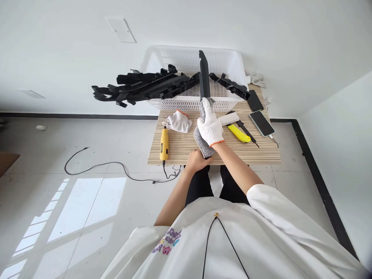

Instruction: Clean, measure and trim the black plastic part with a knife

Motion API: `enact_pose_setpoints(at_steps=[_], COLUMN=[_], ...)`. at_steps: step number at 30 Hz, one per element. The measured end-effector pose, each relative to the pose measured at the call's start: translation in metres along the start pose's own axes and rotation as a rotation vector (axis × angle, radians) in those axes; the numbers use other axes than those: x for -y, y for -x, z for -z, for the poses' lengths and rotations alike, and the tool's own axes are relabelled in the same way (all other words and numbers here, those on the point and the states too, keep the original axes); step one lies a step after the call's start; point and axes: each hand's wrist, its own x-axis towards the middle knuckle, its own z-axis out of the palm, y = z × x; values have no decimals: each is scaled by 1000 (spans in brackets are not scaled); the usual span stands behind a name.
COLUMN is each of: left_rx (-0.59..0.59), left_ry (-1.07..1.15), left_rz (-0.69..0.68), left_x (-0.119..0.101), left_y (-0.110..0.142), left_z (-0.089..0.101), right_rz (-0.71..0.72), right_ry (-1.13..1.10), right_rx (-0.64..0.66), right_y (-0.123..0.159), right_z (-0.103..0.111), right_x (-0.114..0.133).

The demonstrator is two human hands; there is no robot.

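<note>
While our left hand (197,160) grips its near end, our right hand (209,127) clasps grey cloth (201,140) onto the black part (205,79).

Gloved right hand (210,128) and bare left hand (197,159) on a long black part (205,73) with grey fleecy material (200,138) along it

The left hand holds the near end, the right hand clasps the grey stretch, forefinger pointing away; beyond both, a white basket (171,104) bears more black parts (154,87); left of them, a yellow corded tool (164,144) and loose glove (179,122); right, a yellow-handled knife (239,133) and two phones (262,123)
</note>
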Motion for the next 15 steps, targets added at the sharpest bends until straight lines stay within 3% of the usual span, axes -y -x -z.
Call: enact_pose_setpoints(at_steps=[4, 10, 15], left_rx=[9, 3, -5], left_ry=[-18, -30, -33], left_rz=[-8, 27, 39], left_x=[-1, -3, -2], left_y=[-1, -4, -5], left_z=[-1, 4, 3], right_rz=[21, 40, 77], right_ry=[-119, -79, -187], right_rx=[-41, -27, -57], right_y=[2, -20, -28], right_z=[-6, -5, -5], right_x=[-9, -10, -13])
